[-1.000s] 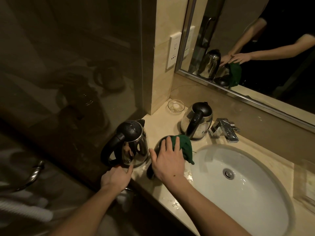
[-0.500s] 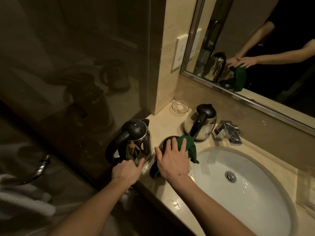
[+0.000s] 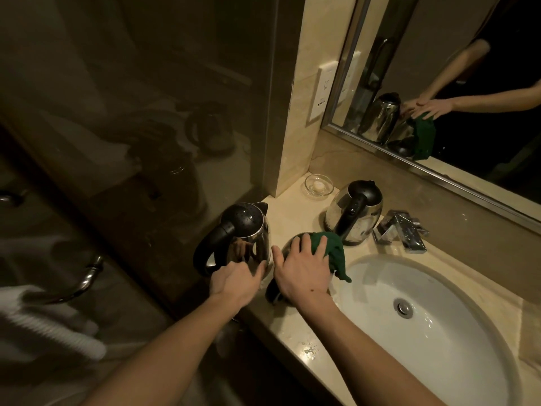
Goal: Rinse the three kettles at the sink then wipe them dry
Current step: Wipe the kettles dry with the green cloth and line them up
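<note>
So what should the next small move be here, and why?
Probably sweep the green cloth down round the side of the middle kettle. The right hand presses it flat on that kettle's top only, and the cloth's loose end hangs toward the sink. The left hand sits at the base of the left kettle.

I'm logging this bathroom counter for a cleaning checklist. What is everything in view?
kettles: 3, steel and black; left kettle by the glass wall, middle kettle under the cloth, back kettle beside the faucet
cloth: 1, green, draped on the middle kettle
glass dish: 1, clear, back corner of the counter
faucet: 1, chrome, behind the sink
sink: 1, white, set in the counter
mirror: 1, silver frame, wall above the counter
wall socket: 1, white, left of the mirror
left hand: 1, at the left kettle's base, grip unclear
right hand: 1, fingers spread, pressing the cloth
</note>
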A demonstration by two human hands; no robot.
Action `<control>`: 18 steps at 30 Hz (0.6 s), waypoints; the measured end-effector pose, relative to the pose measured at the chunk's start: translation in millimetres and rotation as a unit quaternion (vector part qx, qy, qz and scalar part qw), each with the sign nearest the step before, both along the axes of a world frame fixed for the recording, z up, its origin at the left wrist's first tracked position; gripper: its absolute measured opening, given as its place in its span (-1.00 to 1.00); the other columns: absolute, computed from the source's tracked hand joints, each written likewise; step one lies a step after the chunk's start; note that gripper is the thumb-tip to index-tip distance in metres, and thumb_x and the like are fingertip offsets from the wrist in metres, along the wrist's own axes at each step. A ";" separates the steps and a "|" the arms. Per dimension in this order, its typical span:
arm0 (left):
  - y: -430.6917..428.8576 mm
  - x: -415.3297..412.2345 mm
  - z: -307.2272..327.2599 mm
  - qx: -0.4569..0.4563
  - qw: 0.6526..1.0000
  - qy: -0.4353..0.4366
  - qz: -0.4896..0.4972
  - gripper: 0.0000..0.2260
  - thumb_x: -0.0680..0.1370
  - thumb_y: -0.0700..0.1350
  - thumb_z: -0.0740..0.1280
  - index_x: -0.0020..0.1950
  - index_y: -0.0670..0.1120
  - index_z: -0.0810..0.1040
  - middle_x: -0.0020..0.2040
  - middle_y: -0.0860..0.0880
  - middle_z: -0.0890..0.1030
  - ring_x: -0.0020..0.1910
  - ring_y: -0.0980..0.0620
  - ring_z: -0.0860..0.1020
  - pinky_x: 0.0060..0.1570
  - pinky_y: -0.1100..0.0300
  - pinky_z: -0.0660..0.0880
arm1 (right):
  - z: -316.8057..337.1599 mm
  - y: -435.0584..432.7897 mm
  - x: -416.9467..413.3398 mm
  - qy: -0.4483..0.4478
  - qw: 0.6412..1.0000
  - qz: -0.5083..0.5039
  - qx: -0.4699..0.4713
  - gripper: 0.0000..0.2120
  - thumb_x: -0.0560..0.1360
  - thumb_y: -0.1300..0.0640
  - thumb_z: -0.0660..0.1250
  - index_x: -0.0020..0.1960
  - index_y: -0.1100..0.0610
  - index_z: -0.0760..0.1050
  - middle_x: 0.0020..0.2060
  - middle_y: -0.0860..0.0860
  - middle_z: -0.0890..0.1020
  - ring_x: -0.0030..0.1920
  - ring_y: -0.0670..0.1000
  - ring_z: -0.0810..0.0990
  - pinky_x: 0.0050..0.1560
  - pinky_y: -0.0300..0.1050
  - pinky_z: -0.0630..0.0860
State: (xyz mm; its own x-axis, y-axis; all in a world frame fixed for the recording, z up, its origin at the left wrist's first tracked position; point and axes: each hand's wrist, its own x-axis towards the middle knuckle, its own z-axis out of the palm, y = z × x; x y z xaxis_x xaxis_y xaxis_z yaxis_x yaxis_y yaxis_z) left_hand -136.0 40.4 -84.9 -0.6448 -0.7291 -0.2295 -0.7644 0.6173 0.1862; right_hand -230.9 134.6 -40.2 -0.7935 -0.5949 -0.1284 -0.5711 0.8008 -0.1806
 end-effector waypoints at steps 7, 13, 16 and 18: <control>1.2 0.1 4.2 0.003 1.000 -0.008 0.000 -0.41 0.64 0.32 -0.04 -0.32 -0.04 0.47 -0.35 0.00 0.54 -0.39 0.09 0.48 -0.31 0.17 0.36 | -12.4 21.8 -35.6 -0.077 0.984 -0.139 -0.087 -0.31 0.57 -0.31 -0.11 0.54 0.10 0.10 0.52 0.14 0.14 0.50 0.30 0.06 0.42 0.27 0.19; 9.5 -9.8 -1.5 0.037 0.999 0.034 0.003 -0.42 0.64 0.32 -0.03 -0.22 -0.04 0.54 -0.27 0.00 0.56 -0.27 0.05 0.53 -0.13 0.11 0.47 | -34.0 41.9 -48.7 -0.195 0.925 -0.175 -0.277 -0.42 0.59 -0.21 -0.17 0.35 0.06 0.38 0.32 0.07 0.44 0.36 0.12 0.32 0.37 0.13 0.27; 16.1 -21.0 -4.6 0.085 0.991 0.092 0.037 -0.39 0.63 0.34 -0.03 -0.09 -0.08 0.61 -0.15 -0.04 0.63 -0.12 -0.03 0.62 0.04 0.00 0.57 | -32.7 50.1 -48.1 -0.273 0.870 -0.218 -0.348 -0.44 0.57 -0.29 -0.14 0.12 0.02 0.50 0.14 0.10 0.56 0.21 0.11 0.47 0.30 0.10 0.36; 20.1 -29.2 -4.1 0.120 0.983 0.124 0.065 -0.39 0.63 0.33 -0.03 -0.08 -0.08 0.62 -0.11 -0.05 0.63 -0.07 -0.04 0.61 0.06 0.00 0.56 | -35.3 55.8 -51.5 -0.314 0.845 -0.236 -0.364 -0.50 0.63 -0.21 -0.12 0.07 0.03 0.51 0.05 0.06 0.55 0.11 0.05 0.48 0.19 -0.03 0.35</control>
State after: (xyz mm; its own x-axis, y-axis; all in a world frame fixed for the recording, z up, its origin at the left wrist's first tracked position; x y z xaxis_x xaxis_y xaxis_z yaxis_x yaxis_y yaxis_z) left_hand -165.2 60.4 -89.0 -0.6073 -0.7534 -0.2521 -0.7465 0.4325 0.5056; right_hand -282.4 190.4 -75.5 -0.8752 -0.3344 -0.3495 0.1726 0.4591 -0.8715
